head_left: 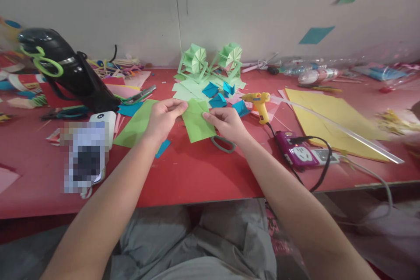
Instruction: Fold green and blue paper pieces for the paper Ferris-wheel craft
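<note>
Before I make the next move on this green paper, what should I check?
1. Left hand pinching the green paper at its top edge: ok.
2. Right hand gripping its right edge: ok.
3. Paper's creases lined up: cannot tell.
4. Scissors clear of the paper: not ok, they lie right beside its lower corner.
5. Glue gun apart from both hands: ok.
6. Glue gun switched off: cannot tell.
</note>
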Action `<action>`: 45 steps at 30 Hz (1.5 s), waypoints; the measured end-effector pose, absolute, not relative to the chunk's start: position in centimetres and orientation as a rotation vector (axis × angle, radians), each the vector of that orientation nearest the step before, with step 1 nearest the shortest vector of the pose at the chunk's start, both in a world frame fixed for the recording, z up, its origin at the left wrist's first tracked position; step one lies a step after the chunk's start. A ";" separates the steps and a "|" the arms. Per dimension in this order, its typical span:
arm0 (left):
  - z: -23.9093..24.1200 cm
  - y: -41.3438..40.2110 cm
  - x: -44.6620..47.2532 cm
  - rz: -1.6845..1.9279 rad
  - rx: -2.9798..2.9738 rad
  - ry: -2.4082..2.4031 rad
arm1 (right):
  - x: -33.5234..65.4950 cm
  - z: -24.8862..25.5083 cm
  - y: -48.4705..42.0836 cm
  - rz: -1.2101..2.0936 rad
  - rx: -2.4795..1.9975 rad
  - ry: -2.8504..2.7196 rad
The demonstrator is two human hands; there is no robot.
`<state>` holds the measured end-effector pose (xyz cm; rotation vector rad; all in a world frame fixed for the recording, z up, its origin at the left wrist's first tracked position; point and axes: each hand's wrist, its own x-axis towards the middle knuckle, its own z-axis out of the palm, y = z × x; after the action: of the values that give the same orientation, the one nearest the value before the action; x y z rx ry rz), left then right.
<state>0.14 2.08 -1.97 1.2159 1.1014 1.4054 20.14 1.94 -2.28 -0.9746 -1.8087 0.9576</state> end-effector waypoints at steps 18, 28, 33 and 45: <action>-2.1 1.8 0.6 1.333 1.282 1.121 | 19.9 -2.3 1.9 1.099 -0.910 -1.809; -2.2 1.8 0.5 1.356 1.275 1.123 | 19.9 -2.3 1.7 1.210 -0.883 -1.840; -2.2 1.9 0.0 1.271 1.206 1.014 | 20.0 -2.2 1.7 1.204 -0.897 -1.832; -2.0 1.7 -0.1 1.226 1.239 0.947 | 20.2 -2.3 1.9 1.223 -0.894 -1.777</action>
<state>-0.07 1.74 -1.99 1.2390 0.9473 1.2261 20.22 1.86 -2.29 -0.8937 -1.7767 1.2235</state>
